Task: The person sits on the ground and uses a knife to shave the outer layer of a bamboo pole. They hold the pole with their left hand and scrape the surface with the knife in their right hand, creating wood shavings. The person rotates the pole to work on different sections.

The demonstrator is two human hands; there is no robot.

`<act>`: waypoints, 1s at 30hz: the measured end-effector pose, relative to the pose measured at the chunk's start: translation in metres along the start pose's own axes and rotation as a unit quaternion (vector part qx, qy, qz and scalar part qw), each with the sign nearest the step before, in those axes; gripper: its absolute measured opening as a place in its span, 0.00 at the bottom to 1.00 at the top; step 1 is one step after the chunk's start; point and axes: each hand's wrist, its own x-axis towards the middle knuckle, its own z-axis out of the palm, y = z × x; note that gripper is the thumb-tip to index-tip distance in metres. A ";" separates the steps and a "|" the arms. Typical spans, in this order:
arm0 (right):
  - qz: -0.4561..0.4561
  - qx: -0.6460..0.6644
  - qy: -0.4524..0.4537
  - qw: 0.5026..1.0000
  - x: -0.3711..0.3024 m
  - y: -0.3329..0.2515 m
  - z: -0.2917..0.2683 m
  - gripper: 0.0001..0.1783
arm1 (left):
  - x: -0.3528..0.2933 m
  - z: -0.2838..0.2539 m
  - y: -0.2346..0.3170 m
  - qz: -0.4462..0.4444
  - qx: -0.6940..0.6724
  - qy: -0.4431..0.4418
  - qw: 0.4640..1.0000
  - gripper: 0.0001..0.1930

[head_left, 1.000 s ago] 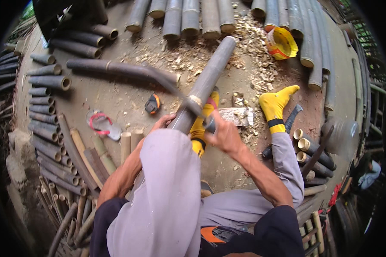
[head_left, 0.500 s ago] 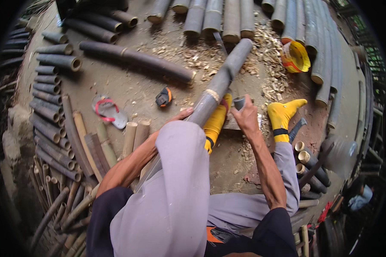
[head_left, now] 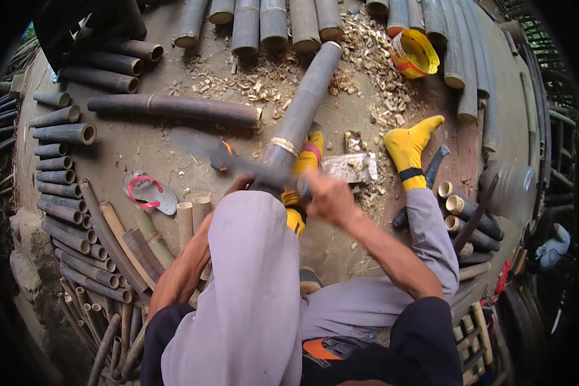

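Note:
A thick grey-brown bamboo pole (head_left: 307, 93) slants away from my raised knee, with a pale ring at its node. My left hand (head_left: 239, 183) grips the near part of the pole beside the knee; most of its fingers are hidden. In my right hand (head_left: 331, 199) is the handle of a long-bladed knife (head_left: 267, 172). Its blade, smeared by motion, crosses over the pole toward the left. Under the pole rests my left foot in a yellow sock (head_left: 294, 220); my other yellow-socked foot (head_left: 408, 148) is out to the right.
Several bamboo lengths (head_left: 246, 29) line the far side, and more are stacked at left (head_left: 64, 134). A loose bamboo piece (head_left: 174, 107) lies across the ground. Wood chips (head_left: 367, 58), a yellow-red container (head_left: 416, 55), a tape measure (head_left: 220, 156) and a flip-flop (head_left: 150, 193) lie around.
My right hand has moved left and nearer to the knee, swinging the knife blade from pointing away to lying across the pole. The view has shifted; my left hand stays at the pole.

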 end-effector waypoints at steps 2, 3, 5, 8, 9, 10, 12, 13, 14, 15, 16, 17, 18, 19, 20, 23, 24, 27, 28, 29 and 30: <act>0.073 0.033 0.027 0.996 0.008 0.012 -0.002 0.17 | -0.002 0.006 -0.001 -0.016 -0.009 -0.007 1.000 0.31; 0.087 0.051 0.036 0.994 0.013 0.012 -0.004 0.17 | 0.000 0.008 0.001 -0.022 -0.013 -0.012 1.000 0.31; 0.082 0.074 0.030 0.993 0.010 0.003 -0.005 0.17 | -0.002 0.009 0.002 -0.019 -0.016 -0.009 1.000 0.31; 0.048 0.013 0.005 0.999 0.002 -0.006 -0.012 0.16 | -0.009 0.008 -0.001 -0.009 -0.016 -0.008 1.000 0.32; 0.083 0.014 0.033 0.996 0.006 0.009 -0.010 0.16 | -0.009 0.010 -0.001 -0.012 -0.014 -0.014 1.000 0.32; 0.114 0.019 0.058 0.992 0.014 0.023 -0.009 0.16 | -0.008 0.011 -0.001 -0.020 -0.020 -0.016 0.999 0.32; 0.174 0.070 0.048 0.981 0.030 0.031 -0.022 0.16 | -0.007 0.012 0.002 -0.029 -0.030 -0.021 0.999 0.32; 0.152 0.073 0.042 0.985 0.029 0.030 -0.023 0.16 | -0.006 0.013 0.003 -0.022 -0.026 -0.013 0.999 0.32; 0.129 0.076 0.036 0.988 0.027 0.026 -0.024 0.16 | -0.006 0.013 0.001 -0.016 -0.024 -0.007 1.000 0.32; 0.085 0.061 0.023 0.994 0.020 0.018 -0.019 0.15 | -0.007 0.013 0.001 -0.014 -0.023 -0.009 1.000 0.32; 0.040 0.045 0.011 0.998 0.012 0.010 -0.014 0.14 | -0.006 0.011 0.000 -0.010 -0.024 -0.011 1.000 0.32; -0.003 0.032 0.000 0.999 0.004 0.002 -0.009 0.13 | -0.008 0.011 -0.001 -0.009 -0.025 -0.013 1.000 0.32; -0.022 -0.009 0.016 1.000 0.000 0.006 -0.006 0.13 | -0.009 0.012 -0.004 -0.012 -0.031 -0.022 0.999 0.32; 0.064 0.030 0.038 0.997 0.007 0.021 -0.007 0.13 | -0.009 0.014 -0.003 -0.013 -0.038 -0.037 0.999 0.32; 0.150 0.068 0.059 0.985 0.020 0.038 -0.009 0.13 | -0.011 0.016 -0.004 -0.015 -0.040 -0.040 0.998 0.32; 0.127 0.067 0.041 0.989 0.025 0.022 -0.021 0.17 | -0.012 0.026 -0.001 -0.017 -0.039 0.018 0.999 0.31; 0.110 0.037 0.001 0.993 0.019 0.008 -0.022 0.18 | -0.010 0.028 0.004 -0.020 -0.057 0.055 0.997 0.31; 0.010 0.024 -0.003 1.000 0.008 -0.016 -0.011 0.15 | 0.014 -0.050 -0.021 -0.009 -0.071 -0.015 0.997 0.34; 0.018 0.031 0.020 0.999 0.009 0.010 -0.008 0.15 | 0.021 -0.055 -0.023 -0.023 -0.073 -0.044 0.996 0.34; 0.053 0.030 0.029 0.998 0.014 0.013 -0.011 0.15 | 0.019 -0.059 -0.025 -0.031 -0.078 -0.065 0.994 0.35; 0.099 0.026 0.043 0.994 0.016 0.021 -0.017 0.15 | 0.014 -0.021 -0.010 -0.060 -0.085 -0.058 0.993 0.34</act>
